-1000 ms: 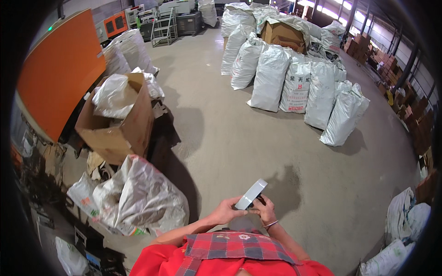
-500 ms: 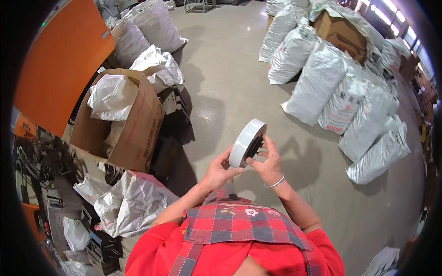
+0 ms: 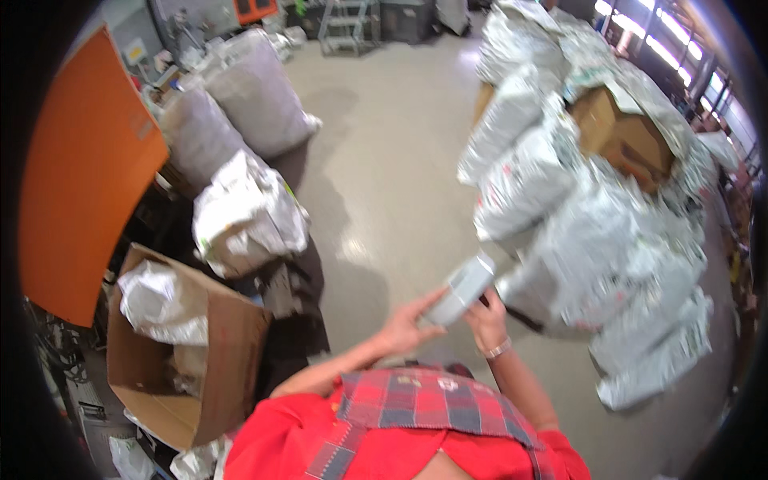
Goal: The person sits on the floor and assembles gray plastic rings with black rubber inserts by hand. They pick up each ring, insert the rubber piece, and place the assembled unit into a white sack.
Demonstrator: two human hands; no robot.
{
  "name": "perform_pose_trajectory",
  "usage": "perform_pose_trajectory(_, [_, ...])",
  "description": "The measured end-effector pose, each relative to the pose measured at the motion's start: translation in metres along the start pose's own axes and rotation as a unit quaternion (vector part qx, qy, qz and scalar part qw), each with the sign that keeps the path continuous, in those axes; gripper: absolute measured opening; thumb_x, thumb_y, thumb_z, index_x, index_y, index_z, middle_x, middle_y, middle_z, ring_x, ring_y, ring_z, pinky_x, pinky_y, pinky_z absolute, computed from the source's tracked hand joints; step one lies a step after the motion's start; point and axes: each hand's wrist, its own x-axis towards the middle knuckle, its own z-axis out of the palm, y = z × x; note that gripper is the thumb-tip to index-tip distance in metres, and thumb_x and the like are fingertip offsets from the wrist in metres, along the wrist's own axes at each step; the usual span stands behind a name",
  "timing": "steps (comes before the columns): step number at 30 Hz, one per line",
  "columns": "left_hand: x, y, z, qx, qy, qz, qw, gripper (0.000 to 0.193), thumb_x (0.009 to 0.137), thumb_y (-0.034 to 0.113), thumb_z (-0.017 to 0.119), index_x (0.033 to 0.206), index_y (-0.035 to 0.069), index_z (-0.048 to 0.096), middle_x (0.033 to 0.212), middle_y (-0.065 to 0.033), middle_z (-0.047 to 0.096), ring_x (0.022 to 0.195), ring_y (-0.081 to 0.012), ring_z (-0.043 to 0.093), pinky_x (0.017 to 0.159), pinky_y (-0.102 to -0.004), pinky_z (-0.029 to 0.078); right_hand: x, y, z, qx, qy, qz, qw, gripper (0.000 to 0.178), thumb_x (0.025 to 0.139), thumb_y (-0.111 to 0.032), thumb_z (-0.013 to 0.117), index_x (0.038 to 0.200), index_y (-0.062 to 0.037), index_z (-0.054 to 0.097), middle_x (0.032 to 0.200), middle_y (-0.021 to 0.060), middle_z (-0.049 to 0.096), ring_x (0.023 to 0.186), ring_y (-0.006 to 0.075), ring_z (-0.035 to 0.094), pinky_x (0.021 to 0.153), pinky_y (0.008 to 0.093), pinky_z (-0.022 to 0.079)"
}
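Still half-curled, left hand [image 3: 406, 326] and right hand [image 3: 486, 324] grip the roll [image 3: 461, 293], hollow now hidden.

Floor [image 3: 400, 160] was grey-beige, glossy in patches. White sacks [image 3: 528, 180] stood packed along its right side. Bulky pale sacks [image 3: 256, 96] and an open cardboard box [image 3: 234, 360] lined its left edge. Metal step ladder [image 3: 346, 23] stood toward its far edge.

Left hand [image 3: 410, 324] grips near end of pale grey roll [image 3: 462, 291], likely tape, blurred; right hand [image 3: 487, 320] at its right side. Bracelet [image 3: 498, 349] just below right hand. Red-and-grey checked apron [image 3: 436, 406] over red shirt [image 3: 276, 424]. White woven sacks [image 3: 524, 176] along right; open cardboard box [image 3: 232, 364] holding white plastic bag [image 3: 154, 298] lower left, orange panel [image 3: 84, 184] above it; metal step ladder [image 3: 344, 27] far off.
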Motion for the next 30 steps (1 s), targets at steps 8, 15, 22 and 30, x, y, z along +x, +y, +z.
perform_pose_trajectory(8, [0.201, -0.057, -0.119, 0.0, 0.039, -0.054, 0.998, 0.069, 0.078, 0.005, 0.07, 0.14, 0.007, 0.038, 0.136, -0.0125, 0.047, 0.125, -0.0174, 0.043, 0.105, -0.0321, 0.033, 0.278, 0.016, 0.017, 0.124, -0.102, 0.098, 0.982, 0.04, 0.089, -0.017, 0.058, 0.123, -0.0002, 0.046, 0.111, 0.0128, 0.059, 0.095, 0.0267, 0.062, 0.074, 0.042, 0.053])
perform_pose_trajectory(15, [0.34, -0.065, -0.238, 0.011, 0.21, -0.13, 0.969, 0.068, 0.078, 0.007, 0.072, 0.138, 0.002, 0.039, 0.128, -0.011, 0.053, 0.116, -0.0168, 0.049, 0.102, -0.0324, 0.037, 0.497, -0.031, 0.113, -0.038, -0.229, 0.141, 0.963, 0.048, 0.087, -0.014, 0.06, 0.127, 0.0046, 0.041, 0.109, 0.0157, 0.059, 0.091, 0.0246, 0.064, 0.071, 0.0331, 0.056])
perform_pose_trajectory(22, [0.507, -0.131, -0.352, -0.026, 0.23, -0.128, 0.964, 0.064, 0.079, 0.009, 0.072, 0.136, 0.003, 0.043, 0.118, -0.0065, 0.058, 0.103, -0.0125, 0.054, 0.09, -0.0287, 0.044, 0.721, -0.017, 0.145, 0.082, -0.234, 0.381, 0.89, 0.039, 0.094, -0.036, 0.048, 0.118, -0.0047, 0.049, 0.105, 0.0166, 0.058, 0.089, 0.0252, 0.059, 0.078, 0.0391, 0.05])
perform_pose_trajectory(30, [0.774, -0.145, -0.492, -0.001, 0.099, -0.097, 0.99, 0.058, 0.079, 0.015, 0.073, 0.132, 0.006, 0.049, 0.109, -0.0058, 0.063, 0.097, -0.0115, 0.056, 0.088, -0.0301, 0.045, 0.981, -0.083, 0.151, 0.096, -0.199, 0.331, 0.917, 0.042, 0.093, -0.04, 0.047, 0.116, -0.0057, 0.051, 0.103, 0.0122, 0.06, 0.088, 0.0261, 0.06, 0.077, 0.0383, 0.05])
